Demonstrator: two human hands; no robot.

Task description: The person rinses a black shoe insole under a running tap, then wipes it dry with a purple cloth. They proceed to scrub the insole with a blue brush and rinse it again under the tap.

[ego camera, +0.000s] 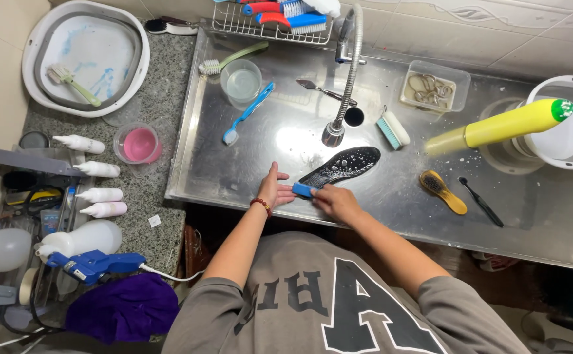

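Left hand (274,191) is pressing flat, fingers spread, beside the black insole's (342,165) near end; right hand (334,200) is gripping a blue brush (304,190). Insole is looking thin, floppy, soapy-slick (pin it at the heel).

The right hand (336,202) hides most of the blue brush (303,190); at one o'clock, the tub's (436,86) murky contents stay unclear.

Insole (342,165) lies on counter (391,196), before faucet (346,78).

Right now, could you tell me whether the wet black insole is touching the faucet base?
Apart. The head view shows bare wet steel between the black insole and the faucet base.
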